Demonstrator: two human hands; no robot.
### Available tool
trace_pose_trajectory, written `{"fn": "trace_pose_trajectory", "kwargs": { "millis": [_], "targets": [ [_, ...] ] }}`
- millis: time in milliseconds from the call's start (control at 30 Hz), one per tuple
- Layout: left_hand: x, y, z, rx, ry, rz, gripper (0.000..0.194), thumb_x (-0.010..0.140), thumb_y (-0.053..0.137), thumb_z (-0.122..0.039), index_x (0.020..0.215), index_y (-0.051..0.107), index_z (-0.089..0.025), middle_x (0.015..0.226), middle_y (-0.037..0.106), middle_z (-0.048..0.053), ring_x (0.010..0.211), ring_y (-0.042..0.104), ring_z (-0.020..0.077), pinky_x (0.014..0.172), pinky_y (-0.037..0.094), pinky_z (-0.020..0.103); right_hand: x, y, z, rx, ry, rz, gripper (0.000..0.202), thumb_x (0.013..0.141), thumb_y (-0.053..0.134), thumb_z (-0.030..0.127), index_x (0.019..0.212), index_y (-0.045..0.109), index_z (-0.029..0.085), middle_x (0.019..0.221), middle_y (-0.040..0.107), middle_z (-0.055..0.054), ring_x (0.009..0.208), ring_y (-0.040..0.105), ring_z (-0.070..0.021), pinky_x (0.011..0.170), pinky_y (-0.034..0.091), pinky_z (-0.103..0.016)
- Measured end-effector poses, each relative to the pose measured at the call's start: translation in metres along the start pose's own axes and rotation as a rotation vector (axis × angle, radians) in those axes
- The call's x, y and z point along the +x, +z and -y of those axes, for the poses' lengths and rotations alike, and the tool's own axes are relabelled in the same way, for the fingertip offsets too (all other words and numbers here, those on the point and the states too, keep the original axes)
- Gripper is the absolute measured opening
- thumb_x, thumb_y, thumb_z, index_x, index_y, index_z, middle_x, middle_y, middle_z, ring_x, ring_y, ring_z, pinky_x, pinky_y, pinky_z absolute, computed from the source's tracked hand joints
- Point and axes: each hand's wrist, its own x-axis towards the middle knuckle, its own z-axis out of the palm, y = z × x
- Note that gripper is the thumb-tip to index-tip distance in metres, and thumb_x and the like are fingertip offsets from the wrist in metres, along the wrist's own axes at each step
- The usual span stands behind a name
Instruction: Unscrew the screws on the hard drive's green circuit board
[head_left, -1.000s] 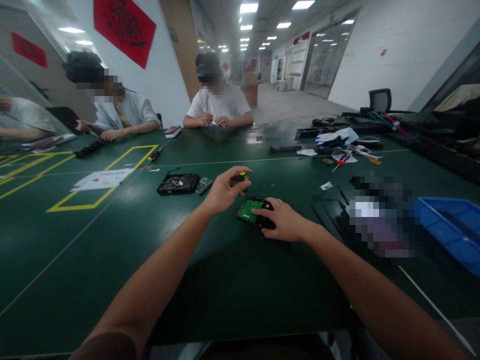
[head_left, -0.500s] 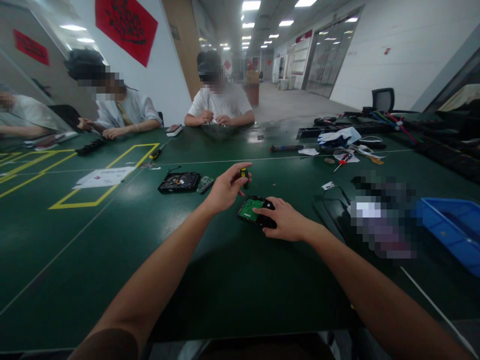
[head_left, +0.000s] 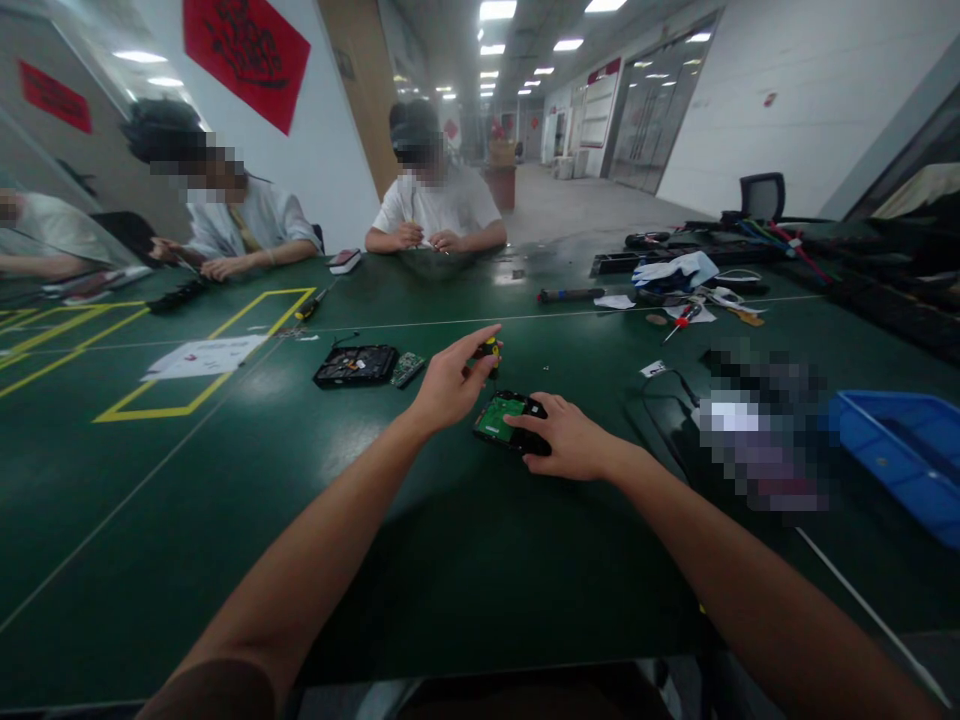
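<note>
My left hand (head_left: 454,381) pinches a short yellow-and-black screwdriver (head_left: 491,350) upright over the far edge of a hard drive with a green circuit board (head_left: 498,416). Whether the tip touches the drive is too small to tell. My right hand (head_left: 568,437) grips the drive's right side, thumb and fingers on its top and edges, as it lies on the dark green table (head_left: 450,600). To the left are an opened black drive case (head_left: 355,365) and a small loose circuit board (head_left: 407,369).
A blue bin (head_left: 892,440) stands at the right, beside a blurred-out item and a black cable. Behind lie a red screwdriver (head_left: 683,318), a grey-black tool (head_left: 571,295) and a white-blue cloth (head_left: 675,271). Several people sit across the table; a yellow-handled screwdriver (head_left: 308,305) lies at the left.
The screwdriver in my left hand looks slightly more upright, with its fingers shifted a little on the handle. My right hand stays on the drive. The whole view has shifted slightly.
</note>
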Motion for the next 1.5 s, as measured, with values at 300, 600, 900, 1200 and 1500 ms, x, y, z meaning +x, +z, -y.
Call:
{"fn": "trace_pose_trajectory", "kwargs": {
  "millis": [300, 600, 900, 1200, 1500],
  "targets": [
    [0.0008, 0.0001, 0.0000, 0.005, -0.009, -0.014, 0.046, 0.101, 0.055, -0.023, 0.147, 0.055, -0.024, 0.128, 0.069, 0.011, 0.090, 0.072, 0.0173, 0.068, 0.064, 0.028, 0.0000, -0.0015, -0.0003, -0.004, -0.002, 0.010, 0.075, 0.086, 0.069, 0.055, 0.155, 0.047, 0.036, 0.157, 0.035, -0.016, 0.141, 0.038, -0.0437, 0.111, 0.035, -0.062],
    [0.0004, 0.0000, 0.0014, -0.018, -0.021, 0.003, 0.049, 0.100, 0.057, -0.023, 0.149, 0.054, -0.025, 0.119, 0.070, 0.009, 0.082, 0.070, 0.0145, 0.069, 0.064, 0.027, -0.0006, -0.0015, -0.0012, 0.008, 0.001, 0.026, 0.074, 0.087, 0.068, 0.056, 0.156, 0.046, 0.037, 0.158, 0.033, -0.015, 0.143, 0.035, -0.0446, 0.113, 0.033, -0.064],
    [0.0013, -0.0027, -0.0021, 0.002, 0.018, -0.011, 0.042, 0.104, 0.052, -0.028, 0.146, 0.057, -0.024, 0.129, 0.067, 0.011, 0.098, 0.069, 0.0184, 0.071, 0.062, 0.027, -0.0009, -0.0012, 0.0010, 0.005, 0.001, 0.000, 0.074, 0.086, 0.070, 0.052, 0.155, 0.048, 0.036, 0.157, 0.035, -0.015, 0.141, 0.037, -0.0429, 0.112, 0.035, -0.062],
    [0.0021, -0.0031, -0.0059, 0.049, 0.024, -0.073, 0.036, 0.099, 0.060, -0.027, 0.135, 0.063, -0.023, 0.119, 0.068, 0.009, 0.097, 0.065, 0.0174, 0.066, 0.058, 0.022, 0.0002, -0.0003, -0.0008, 0.004, 0.000, 0.003, 0.074, 0.086, 0.070, 0.055, 0.154, 0.048, 0.037, 0.157, 0.035, -0.014, 0.140, 0.038, -0.0429, 0.112, 0.035, -0.062],
    [0.0028, -0.0041, -0.0078, 0.030, 0.044, -0.008, 0.035, 0.099, 0.060, -0.026, 0.134, 0.064, -0.023, 0.120, 0.068, 0.009, 0.100, 0.065, 0.0182, 0.071, 0.060, 0.026, -0.0002, -0.0015, -0.0001, 0.000, 0.004, 0.010, 0.075, 0.086, 0.069, 0.056, 0.155, 0.047, 0.037, 0.157, 0.036, -0.014, 0.140, 0.039, -0.0433, 0.111, 0.036, -0.062]
  ]
}}
